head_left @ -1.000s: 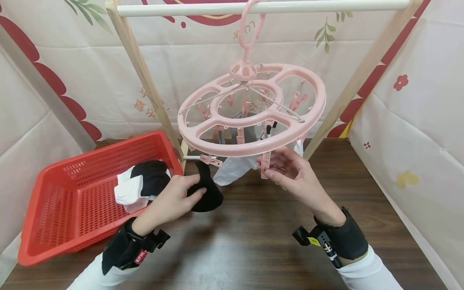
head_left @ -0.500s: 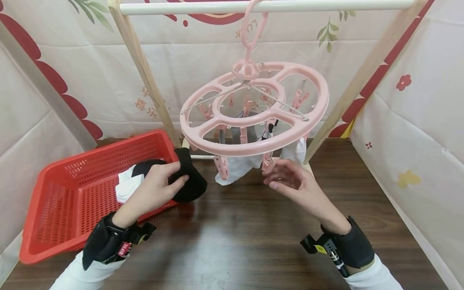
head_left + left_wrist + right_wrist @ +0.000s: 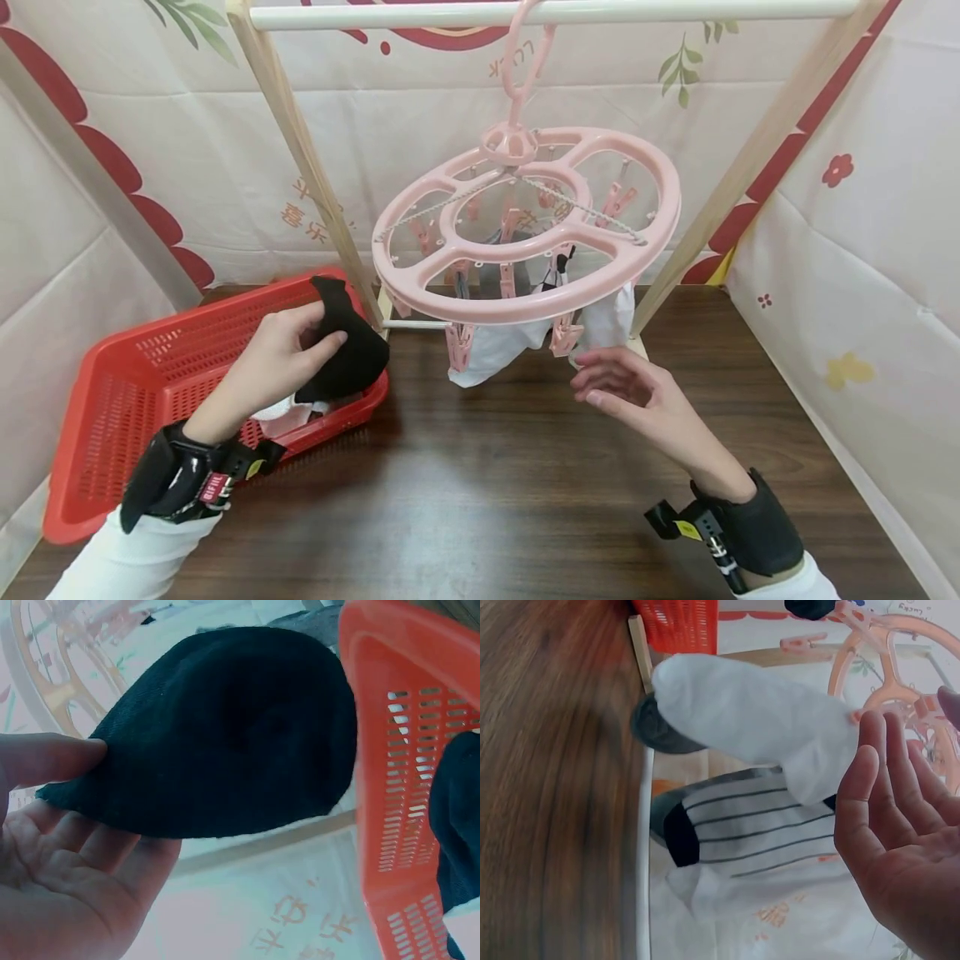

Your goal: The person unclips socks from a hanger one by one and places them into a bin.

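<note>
- Spanning the lower part of the head view, a brown wooden table [image 3: 480, 517] lies beneath everything else.
- Behind the hands, a wooden rack [image 3: 300, 154] holds up a white bar [image 3: 375, 17].
- To the left, a red basket [image 3: 101, 433] with perforated walls contains a dark cloth [image 3: 459, 817] and white cloth [image 3: 281, 412], partly hidden in the head view.
- From the bar hangs a round pink hanger [image 3: 502, 312], tilted, with clips around its rings.
- Well apart from the other hand, the right hand [image 3: 641, 396] has its fingers loosely bent and holds nothing; it is just below the hanger's near right edge.
- Over the basket's right end, the left hand [image 3: 273, 358] pinches cloth between thumb and fingers.
- That cloth is a black sock [image 3: 348, 350], spread out from the grip; whether it touches the rim, I cannot tell.
- Beneath the hanger are a white sock [image 3: 735, 705] and a striped sock [image 3: 761, 821].
- On the near edge, a left pink clip [image 3: 459, 346] and a right pink clip [image 3: 566, 335] dangle, the latter nearest the right hand.
</note>
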The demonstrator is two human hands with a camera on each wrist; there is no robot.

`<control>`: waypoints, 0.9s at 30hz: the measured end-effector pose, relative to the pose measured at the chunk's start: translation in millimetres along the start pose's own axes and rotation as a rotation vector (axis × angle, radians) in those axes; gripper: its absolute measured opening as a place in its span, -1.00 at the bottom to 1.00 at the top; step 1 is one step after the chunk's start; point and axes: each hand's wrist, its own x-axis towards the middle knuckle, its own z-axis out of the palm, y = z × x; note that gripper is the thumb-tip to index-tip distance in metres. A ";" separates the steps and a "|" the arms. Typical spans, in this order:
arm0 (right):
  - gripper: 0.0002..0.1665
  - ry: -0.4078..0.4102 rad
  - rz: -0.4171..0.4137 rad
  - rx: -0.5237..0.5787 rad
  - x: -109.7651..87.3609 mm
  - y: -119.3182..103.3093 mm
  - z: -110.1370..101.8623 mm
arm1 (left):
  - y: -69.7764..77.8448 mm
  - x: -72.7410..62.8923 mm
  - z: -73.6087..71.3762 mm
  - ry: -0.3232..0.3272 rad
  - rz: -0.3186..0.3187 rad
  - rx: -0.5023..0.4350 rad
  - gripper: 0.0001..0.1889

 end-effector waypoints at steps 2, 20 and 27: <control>-0.58 0.010 0.006 -0.016 -3.1 0.7 -1.5 | -2.9 0.4 -4.1 -0.001 -0.035 -0.011 -0.84; -0.60 0.073 0.027 -0.082 -11.7 -7.1 -25.8 | -32.5 -2.6 -29.4 0.012 -0.209 -0.039 -0.71; -0.65 0.074 0.015 -0.099 -11.0 -10.9 -34.1 | -35.7 -2.5 -39.2 0.003 -0.230 -0.058 -0.75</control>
